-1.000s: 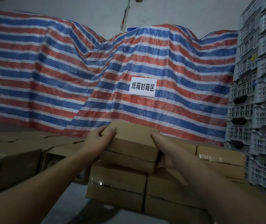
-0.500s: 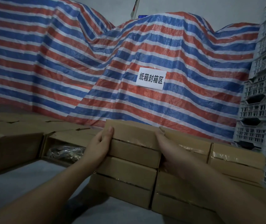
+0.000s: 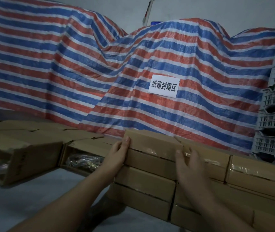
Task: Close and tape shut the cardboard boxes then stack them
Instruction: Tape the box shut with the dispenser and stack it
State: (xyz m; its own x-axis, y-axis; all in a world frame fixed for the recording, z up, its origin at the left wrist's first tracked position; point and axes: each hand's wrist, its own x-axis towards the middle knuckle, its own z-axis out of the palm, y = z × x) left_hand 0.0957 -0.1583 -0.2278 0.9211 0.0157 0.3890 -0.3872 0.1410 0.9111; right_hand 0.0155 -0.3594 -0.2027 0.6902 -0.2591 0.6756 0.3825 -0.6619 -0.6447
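Fingers of the left hand (image 3: 118,152) lie straight against the top box's (image 3: 153,141) end; the right hand (image 3: 188,162) presses its near face, loosely open, squaring it on the stack (image 3: 143,186).

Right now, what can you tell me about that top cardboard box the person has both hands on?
The top box is plain brown cardboard, long and low, closed, with shiny clear tape along its front. It lies level on the left stack of similar boxes, its right end against the neighbouring stack. The left hand presses its left end with straight fingers; the right hand rests loosely at its right front corner. A striped tarpaulin hangs behind it.
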